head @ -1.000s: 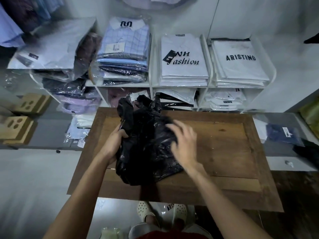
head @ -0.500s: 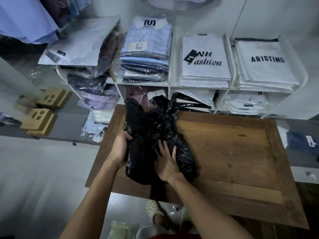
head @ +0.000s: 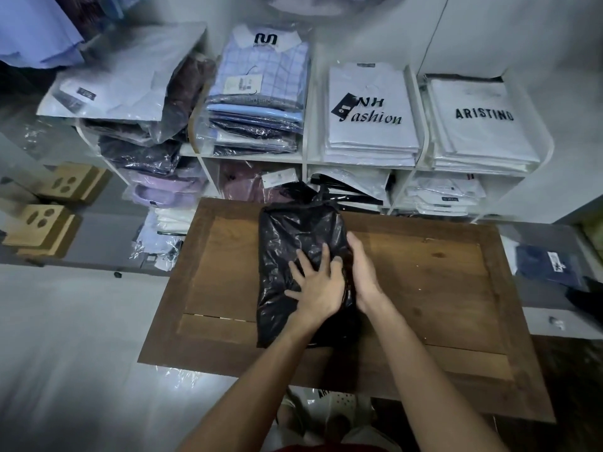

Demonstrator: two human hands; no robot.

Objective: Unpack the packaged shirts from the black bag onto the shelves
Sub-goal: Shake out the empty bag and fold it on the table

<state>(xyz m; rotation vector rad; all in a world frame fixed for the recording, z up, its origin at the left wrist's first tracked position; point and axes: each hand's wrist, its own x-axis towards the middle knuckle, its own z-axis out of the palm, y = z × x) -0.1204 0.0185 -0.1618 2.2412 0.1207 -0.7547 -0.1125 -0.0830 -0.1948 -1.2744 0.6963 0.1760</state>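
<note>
The white cubby shelves (head: 306, 161) fill the far side of the scene, already stocked: a stack of white packaged shirts marked ARISTINO (head: 483, 125) at the far right, a stack marked NH Fashion (head: 368, 119) left of it, then a pile of blue checked and dark packaged shirts (head: 257, 102), with looser clear-wrapped shirts slumped at the far left. Lower cubbies hold more packets.

Nearer stands the brown wooden table (head: 440, 288), and on its left-centre lies the shiny black plastic bag (head: 293, 236), long axis running near to far, its knotted or gathered mouth at the far end by the shelf edge.

Half a second ago the bag was bunched and standing up, the left hand gripping its left side. Now it is laid flat and smoothed into a rectangular bundle, and both hands have moved to its near right part. The left hand (head: 318, 285) lies on top with fingers spread and straight, pressing the plastic down. The right hand (head: 363, 272) cups the bag's right edge, fingers curved along the side; whether it actually grips a fold there I cannot tell.

The flat outline suggests packets are still inside. In my judgement nothing has been taken out yet: the bag has only been settled, and opening its far end is the step ahead.
</note>
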